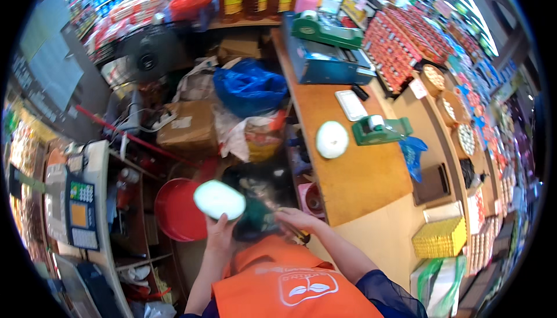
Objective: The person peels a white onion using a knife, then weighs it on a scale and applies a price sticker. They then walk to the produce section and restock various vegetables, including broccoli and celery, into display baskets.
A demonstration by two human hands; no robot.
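My left hand (218, 228) holds up a pale, whitish-green cut piece of what looks like melon or gourd (219, 199), its flat face turned upward. My right hand (298, 219) is in front of my orange apron (287, 281), fingers close together beside a blurred dark green shape (256, 218). Whether it grips that shape is unclear from the blur. On the wooden counter (367, 187) to the right rests a similar pale round piece (332, 139), apart from both hands.
A red basin (179, 209) stands low on the left, near a weighing scale (80, 211). Green tape dispensers (383, 130) sit on the counter. A cardboard box (187, 128) and a blue plastic bag (248, 85) lie ahead. Yellow stacked packs (439, 237) are at right.
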